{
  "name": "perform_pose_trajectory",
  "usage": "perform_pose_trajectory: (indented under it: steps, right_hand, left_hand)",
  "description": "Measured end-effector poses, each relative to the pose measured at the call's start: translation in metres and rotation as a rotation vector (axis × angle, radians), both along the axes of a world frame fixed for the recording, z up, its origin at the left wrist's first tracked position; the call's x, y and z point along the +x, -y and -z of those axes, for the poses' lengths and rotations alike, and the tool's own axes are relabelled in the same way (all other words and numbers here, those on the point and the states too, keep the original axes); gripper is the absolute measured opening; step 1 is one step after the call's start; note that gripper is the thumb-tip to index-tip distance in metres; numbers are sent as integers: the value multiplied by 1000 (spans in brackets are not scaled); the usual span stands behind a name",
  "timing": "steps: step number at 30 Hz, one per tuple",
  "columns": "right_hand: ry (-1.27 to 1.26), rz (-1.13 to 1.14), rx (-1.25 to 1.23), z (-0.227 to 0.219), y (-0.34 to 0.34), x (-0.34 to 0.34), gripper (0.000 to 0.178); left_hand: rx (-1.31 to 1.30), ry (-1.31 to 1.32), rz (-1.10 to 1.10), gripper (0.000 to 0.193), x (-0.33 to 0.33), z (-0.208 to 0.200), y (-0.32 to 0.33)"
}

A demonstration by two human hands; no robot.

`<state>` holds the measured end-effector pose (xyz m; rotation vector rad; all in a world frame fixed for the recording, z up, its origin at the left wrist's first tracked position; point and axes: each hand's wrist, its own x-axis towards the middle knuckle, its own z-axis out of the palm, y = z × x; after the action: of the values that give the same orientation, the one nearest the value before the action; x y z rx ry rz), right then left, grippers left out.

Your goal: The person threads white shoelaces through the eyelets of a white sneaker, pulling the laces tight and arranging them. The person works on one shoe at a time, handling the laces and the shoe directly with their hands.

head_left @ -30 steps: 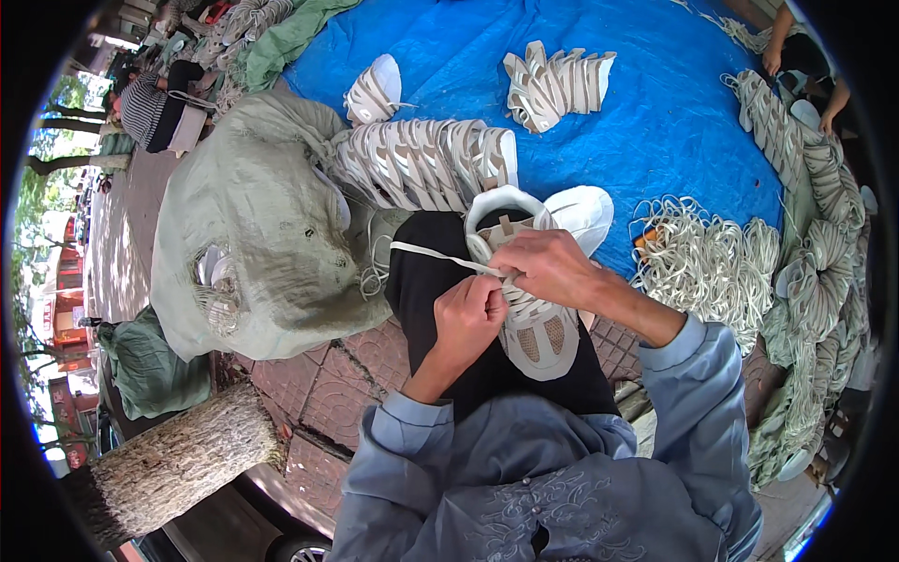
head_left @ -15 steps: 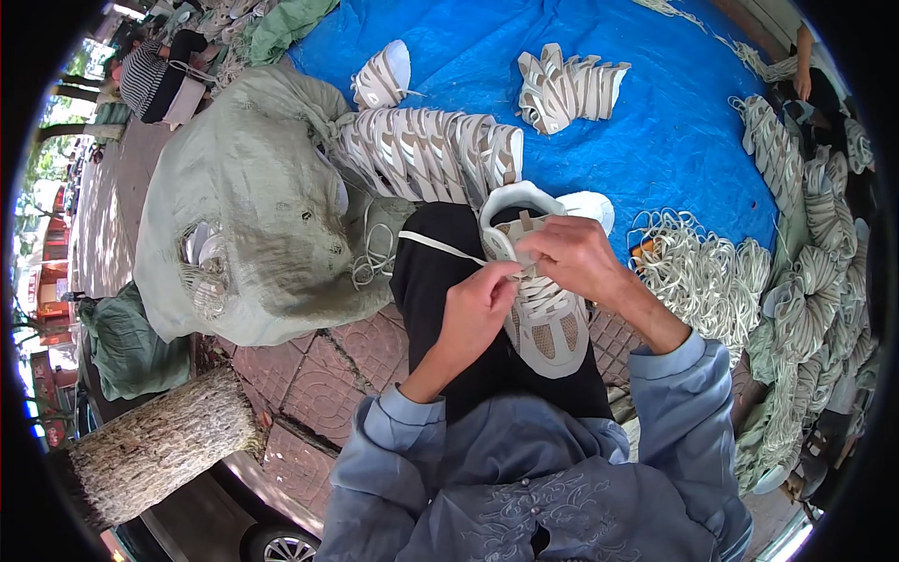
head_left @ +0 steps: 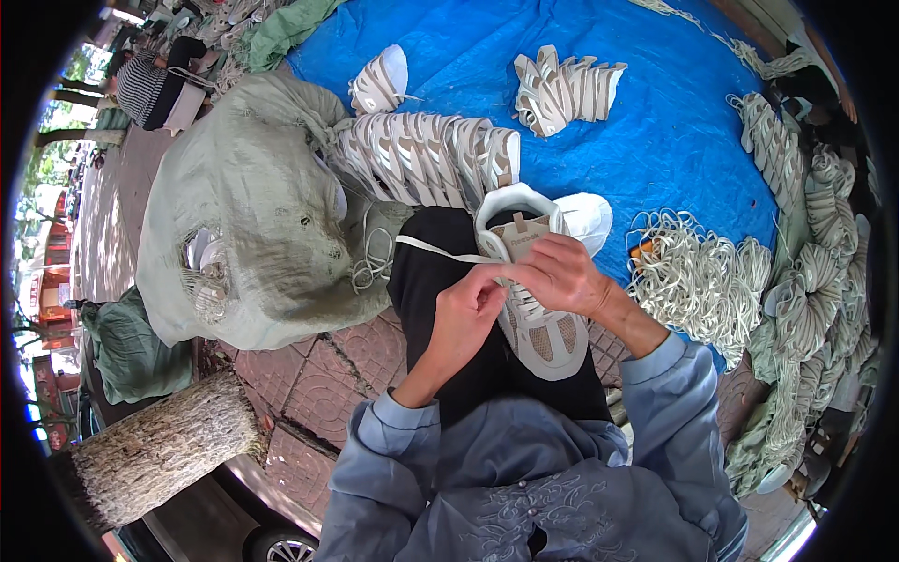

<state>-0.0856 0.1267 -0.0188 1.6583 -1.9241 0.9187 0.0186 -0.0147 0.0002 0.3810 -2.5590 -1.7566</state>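
A beige and white shoe upper (head_left: pixel 547 348) lies across my dark-trousered legs, its toe toward me and its padded collar facing away. Over its laced throat my two hands meet. My left hand (head_left: pixel 466 317) is closed in a pinch on a flat white shoelace (head_left: pixel 435 248), whose loose length stretches left over my knee. Fingertips of my right hand (head_left: pixel 565 278) press together beside the left ones, closed on the lace at the eyelets; the exact grip is hidden. Just beyond the collar rests another white piece (head_left: pixel 588 221), partly covered by the upper.
Rows of nested shoe uppers (head_left: pixel 421 155) and a smaller stack (head_left: pixel 567 89) lie on a blue tarp (head_left: pixel 646 122). A heap of white laces (head_left: pixel 698 281) sits at right, a bulging sack (head_left: pixel 248 206) at left. A tree trunk (head_left: pixel 164 445) stands lower left; people work farther off.
My right hand has come down and toward the left hand, so the fingers now meet over the lacing and more of the shoe's tongue shows. The left hand has shifted slightly.
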Motion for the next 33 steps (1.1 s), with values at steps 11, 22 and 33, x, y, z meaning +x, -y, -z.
perform_pose_trajectory:
  steps: [11, 22, 33]
  right_hand:
    - [272, 93, -71, 0, -1, -2, 24]
    - [137, 135, -196, 5, 1, -5, 25]
    - [351, 137, -96, 1, -17, -8, 26]
  left_hand:
    - [-275, -254, -107, 11, -15, 18, -24]
    - [506, 160, 59, 16, -19, 10, 2]
    - [503, 369, 352, 14, -41, -4, 19]
